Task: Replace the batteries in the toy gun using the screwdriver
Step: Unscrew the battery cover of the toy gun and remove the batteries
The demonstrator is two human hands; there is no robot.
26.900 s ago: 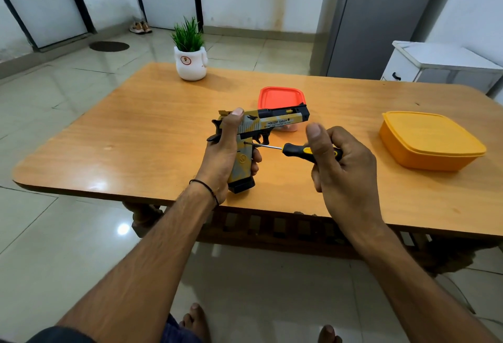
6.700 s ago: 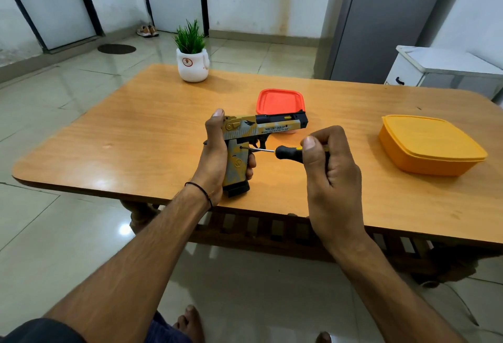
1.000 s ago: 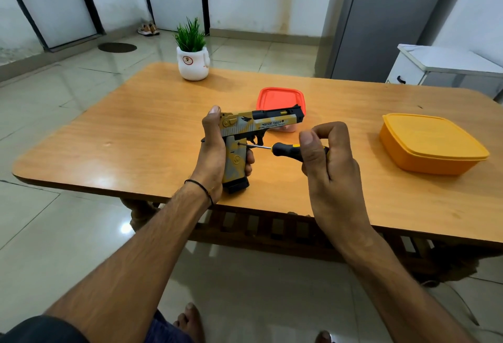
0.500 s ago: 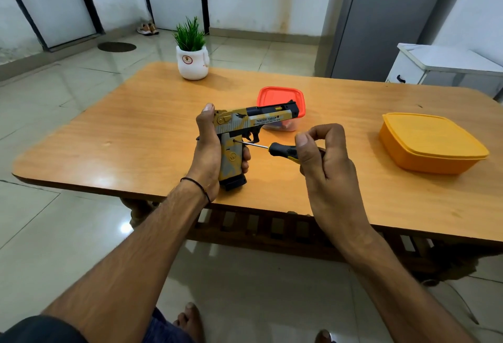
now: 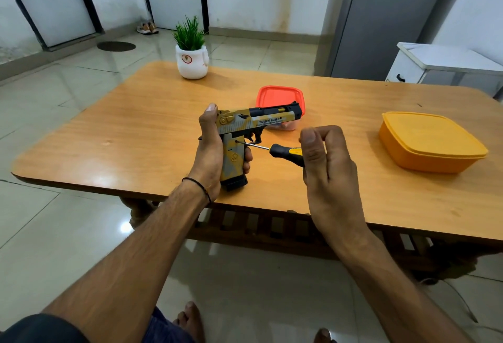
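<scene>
Two lidded boxes share the tabletop [image 5: 130, 135] with the work in the head view. A small red-lidded box [image 5: 275, 96] lies right behind the barrel of the toy gun [image 5: 258, 122], which hides its near side, and a larger orange box [image 5: 430, 141] sits well apart to the right. A potted plant [image 5: 192, 56] stands at the far edge. The left grip [image 5: 211, 149] is clenched round the toy gun's handle, thumb up along the rear. It holds the gun upright over the near part of the tabletop, barrel pointing right; whether the base touches the wood I cannot tell. The right grip [image 5: 326, 157] pinches the screwdriver [image 5: 283, 151] by its black-and-yellow handle, thumb and curled fingers covering the back end. The metal tip meets a spot high on the gun's handle, near the trigger guard. A dark band [image 5: 200, 186] circles the left wrist. Beyond the tabletop stand a grey cabinet [image 5: 394, 16], a white unit [image 5: 441, 62] and shoes [image 5: 147, 28] by the wall
</scene>
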